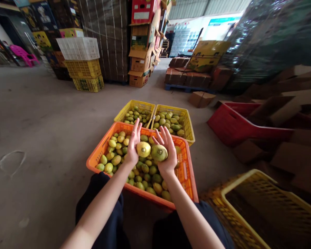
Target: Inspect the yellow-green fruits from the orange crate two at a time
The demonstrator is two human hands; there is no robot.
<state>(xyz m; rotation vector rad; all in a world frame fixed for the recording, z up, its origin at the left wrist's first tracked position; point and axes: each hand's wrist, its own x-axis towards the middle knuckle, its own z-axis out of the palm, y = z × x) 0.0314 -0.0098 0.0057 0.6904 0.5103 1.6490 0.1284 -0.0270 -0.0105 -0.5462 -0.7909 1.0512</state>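
Above an orange crate (pixel 100 152) of yellow and green lemons (pixel 116 159), both of my hands hold fruit, palms turned inward. A yellow lemon (pixel 143 149) rests against the palm of my left hand (pixel 133 147), whose fingers stretch away from me. My right hand (pixel 170 152) cradles a greener lemon (pixel 159 153), its fingers also fairly straight. The two lemons sit side by side, almost touching, with their stem or tip ends facing me. My hands and forearms hide part of the crate's contents.
Two yellow crates (pixel 189 126) with more lemons stand just beyond the orange one. At right are a red crate (pixel 223 124), loose cardboard and a yellow crate (pixel 238 183) close by. Stacked crates (pixel 84 69) and cartons (pixel 139 64) stand farther back.
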